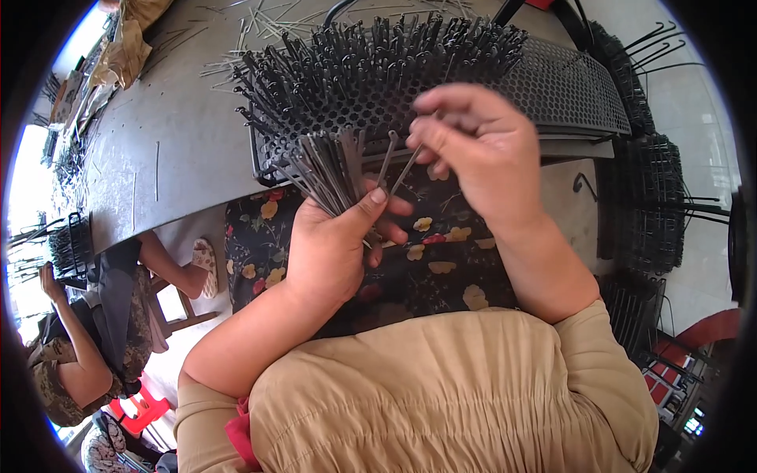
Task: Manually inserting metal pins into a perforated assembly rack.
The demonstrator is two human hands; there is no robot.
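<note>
My left hand [335, 236] is closed around a fanned bundle of thin dark metal rods [327, 165], their upper ends pointing away from me. One rod [386, 158] with a small loop at its tip leans apart from the bundle. My right hand [481, 142], slightly blurred, pinches a single rod [406, 169] between thumb and fingers; its lower end reaches toward my left thumb. Just beyond both hands, a black perforated rack [568, 83] carries a dense mass of upright black rods [378, 63] with small bent or looped tips, set in its holes.
The rack sits at the edge of a grey table [189, 158] with loose rods [268, 24] scattered behind. Brown crumpled paper [126, 51] lies far left. Black wire racks [658, 201] stand at right. Another person [87, 339] works at left, near a red stool [142, 410]. Floral cloth [426, 276] covers my lap.
</note>
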